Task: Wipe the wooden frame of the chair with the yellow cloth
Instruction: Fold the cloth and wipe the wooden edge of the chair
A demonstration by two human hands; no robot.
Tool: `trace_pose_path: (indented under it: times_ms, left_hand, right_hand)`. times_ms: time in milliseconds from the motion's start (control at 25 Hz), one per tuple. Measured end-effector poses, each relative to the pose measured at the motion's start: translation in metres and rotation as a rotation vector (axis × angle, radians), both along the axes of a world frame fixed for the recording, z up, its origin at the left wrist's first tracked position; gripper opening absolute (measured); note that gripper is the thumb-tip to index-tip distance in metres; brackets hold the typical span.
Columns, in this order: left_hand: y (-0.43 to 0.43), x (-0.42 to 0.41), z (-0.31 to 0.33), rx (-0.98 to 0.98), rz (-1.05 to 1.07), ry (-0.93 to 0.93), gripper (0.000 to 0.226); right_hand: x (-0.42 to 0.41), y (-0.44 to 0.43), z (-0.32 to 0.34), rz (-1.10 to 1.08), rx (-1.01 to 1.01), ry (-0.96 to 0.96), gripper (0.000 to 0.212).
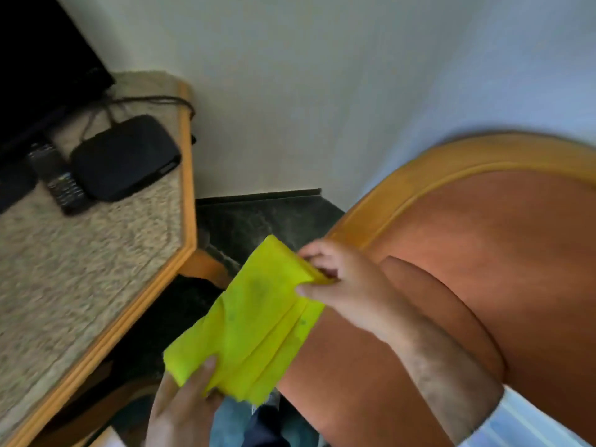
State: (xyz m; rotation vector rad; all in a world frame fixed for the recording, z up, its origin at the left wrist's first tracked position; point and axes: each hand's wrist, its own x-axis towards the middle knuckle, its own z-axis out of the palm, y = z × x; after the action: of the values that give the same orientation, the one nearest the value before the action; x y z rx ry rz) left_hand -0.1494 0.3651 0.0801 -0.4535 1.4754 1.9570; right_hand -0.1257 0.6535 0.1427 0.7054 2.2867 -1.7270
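Note:
A yellow cloth, folded in layers, is stretched between both my hands in the lower middle of the head view. My right hand pinches its upper edge next to the chair. My left hand grips its lower corner with the thumb on top. The chair's curved wooden frame runs along the top of its orange-brown upholstered back at the right. The cloth lies against the left side of the upholstery, just below the frame's lower end.
A wood-edged table with a speckled top stands at the left, carrying a black box, a remote and a dark screen. A pale wall is behind. Dark floor shows between table and chair.

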Motion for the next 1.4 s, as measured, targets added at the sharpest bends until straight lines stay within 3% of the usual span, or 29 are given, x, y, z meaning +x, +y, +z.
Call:
trace_pose_path:
  times_ms: [40,120,280,360,440,480,560,640,720,880,1080,1280,1400]
  left_hand:
    - [0.049,0.003,0.013,0.025,-0.068,0.017,0.055]
    - [0.089,-0.006,0.007,-0.169,-0.134,0.079,0.045]
    - [0.125,-0.021,-0.024,-0.666,-0.375,0.309,0.017]
    - [0.133,-0.02,-0.039,-0.878,-0.484,0.424,0.028]
    - [0.13,-0.017,-0.056,-1.005,-0.558,0.491,0.053]
    - [0.127,-0.016,-0.062,-1.006,-0.56,0.593,0.066]
    - [0.123,-0.02,-0.07,-0.917,-0.643,1.049,0.078]
    - [0.137,-0.028,-0.077,-0.819,-0.893,1.474,0.079]
    - [0.165,-0.031,-0.09,-0.875,-1.108,1.705,0.078]
    - [0.219,-0.037,-0.102,-0.992,-1.096,1.804,0.079]
    - [0.234,-0.045,-0.103,-0.963,-1.112,1.764,0.075]
    - [0.104,-0.022,-0.107,-1.078,-1.373,1.763,0.072]
    - [0.036,-0.016,-0.107,-1.084,-1.405,1.778,0.066]
  right_hand:
    - [0.002,0.021,0.001,-0.094,0.099,0.031,0.043]
    - [0.006,0.053,-0.007,-0.23,0.317,0.09,0.038]
    - [0.009,0.074,-0.046,-0.217,0.595,0.095,0.039]
    - [0.009,0.071,-0.067,-0.157,0.656,0.073,0.04]
    - [0.014,0.065,-0.083,-0.083,0.808,0.116,0.045]
    - [0.018,0.064,-0.088,-0.07,0.915,0.142,0.05]
    - [0.022,0.076,-0.091,-0.089,1.102,0.202,0.059]
    - [0.012,0.102,-0.091,-0.099,1.236,0.25,0.061]
    - [-0.008,0.135,-0.091,0.014,1.362,0.18,0.063]
    - [-0.026,0.165,-0.102,0.315,1.514,0.168,0.063]
    - [-0.027,0.166,-0.106,0.273,1.54,0.257,0.058]
    - [-0.027,0.167,-0.105,0.294,1.535,0.219,0.061]
    - [-0.026,0.169,-0.107,0.272,1.537,0.239,0.06]
